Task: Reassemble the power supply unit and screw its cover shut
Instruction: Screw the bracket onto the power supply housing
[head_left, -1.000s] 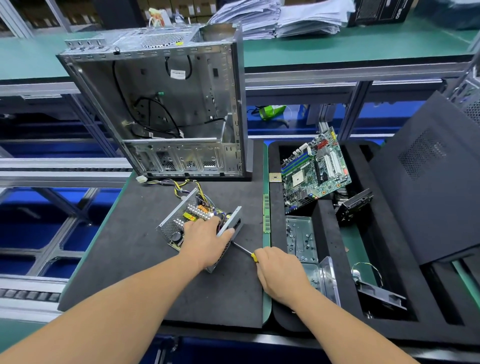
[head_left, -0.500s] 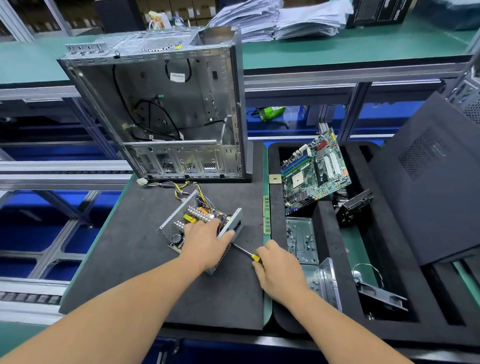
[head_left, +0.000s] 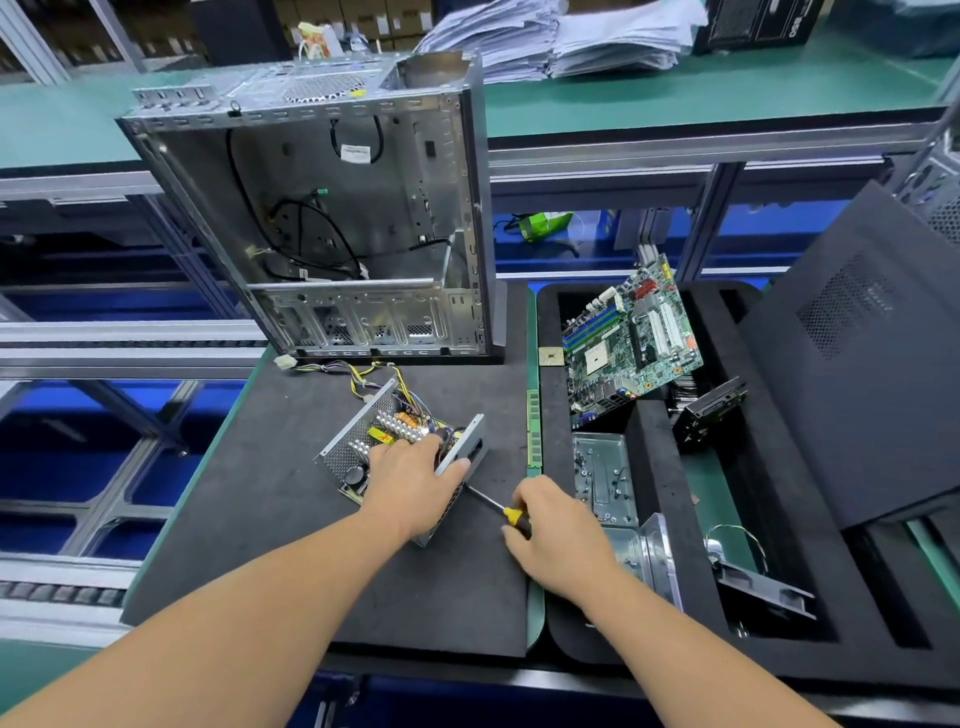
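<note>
At frame centre, the left hand (head_left: 415, 480) grips one open power supply unit (head_left: 400, 452). The right hand (head_left: 558, 527) holds one screwdriver (head_left: 498, 506), tip at its side.

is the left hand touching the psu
Touching. The head view shows the left hand lying on top of the open psu, thumb hooked over its near metal side, with no gap between them.
</note>
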